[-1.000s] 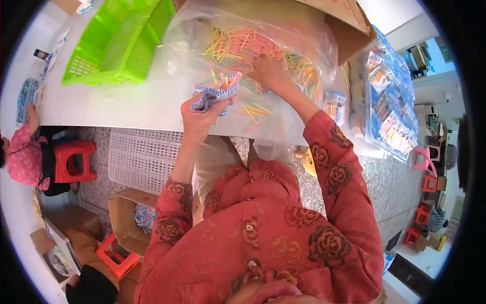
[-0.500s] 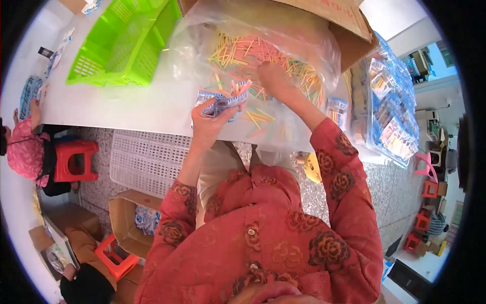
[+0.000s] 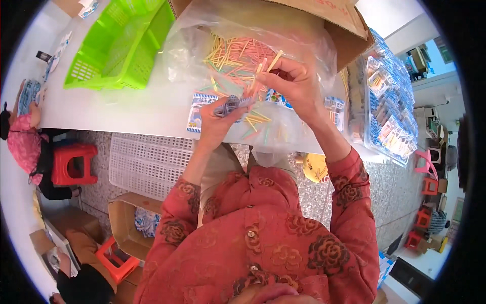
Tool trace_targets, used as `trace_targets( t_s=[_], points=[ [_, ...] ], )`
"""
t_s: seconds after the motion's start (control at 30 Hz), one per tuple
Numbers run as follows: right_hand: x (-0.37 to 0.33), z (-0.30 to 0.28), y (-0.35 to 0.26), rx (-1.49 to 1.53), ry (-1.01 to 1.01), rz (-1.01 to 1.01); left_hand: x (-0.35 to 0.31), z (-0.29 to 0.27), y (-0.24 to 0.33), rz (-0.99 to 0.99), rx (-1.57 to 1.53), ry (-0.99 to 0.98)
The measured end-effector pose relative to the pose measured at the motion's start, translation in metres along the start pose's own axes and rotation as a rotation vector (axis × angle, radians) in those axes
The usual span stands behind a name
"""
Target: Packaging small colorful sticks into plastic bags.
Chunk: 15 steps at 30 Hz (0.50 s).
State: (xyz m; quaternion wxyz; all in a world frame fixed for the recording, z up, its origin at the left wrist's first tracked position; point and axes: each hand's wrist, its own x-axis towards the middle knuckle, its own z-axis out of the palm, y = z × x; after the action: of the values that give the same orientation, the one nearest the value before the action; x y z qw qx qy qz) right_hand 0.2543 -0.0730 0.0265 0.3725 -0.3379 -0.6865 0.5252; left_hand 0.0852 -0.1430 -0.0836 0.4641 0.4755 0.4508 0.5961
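Observation:
My left hand point(image 3: 215, 121) is closed on a small blue-and-white plastic packet point(image 3: 234, 105), crumpled in the fingers. Thin pink sticks point(image 3: 250, 90) stand up out of its top. Just above and to the right, my right hand point(image 3: 296, 86) pinches a few sticks point(image 3: 275, 60), yellow and pink, between thumb and fingers. Behind both hands lies a pile of thin coloured sticks point(image 3: 235, 50) on a clear plastic sheet point(image 3: 185, 48). Several loose yellow and green sticks point(image 3: 257, 117) rest near the table edge. Another packet point(image 3: 199, 109) lies flat beside my left hand.
A green basket point(image 3: 109, 55) stands at the left, and a cardboard box point(image 3: 347, 35) at the back. A clear bin of filled packets point(image 3: 392, 111) is on the right. Below are a white crate point(image 3: 147, 162) and a red stool point(image 3: 74, 164). A person in pink point(image 3: 25, 137) works at far left.
My right hand has come back from the stick pile toward my left hand, now with sticks in its fingers. The packet in my left hand has tilted to the right.

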Motion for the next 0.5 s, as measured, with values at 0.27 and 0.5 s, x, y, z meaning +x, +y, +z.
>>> trace_targets(
  t_s=[0.27, 0.5],
  points=[
    [-0.004, -0.001, 0.002, 0.019, 0.101, -0.089, -0.002, 0.005, 0.004, 0.018, -0.014, 0.005],
    [-0.009, 0.011, 0.001, -0.164, 0.078, -0.249, -0.006, 0.002, 0.004, 0.013, 0.055, -0.003]
  ],
)
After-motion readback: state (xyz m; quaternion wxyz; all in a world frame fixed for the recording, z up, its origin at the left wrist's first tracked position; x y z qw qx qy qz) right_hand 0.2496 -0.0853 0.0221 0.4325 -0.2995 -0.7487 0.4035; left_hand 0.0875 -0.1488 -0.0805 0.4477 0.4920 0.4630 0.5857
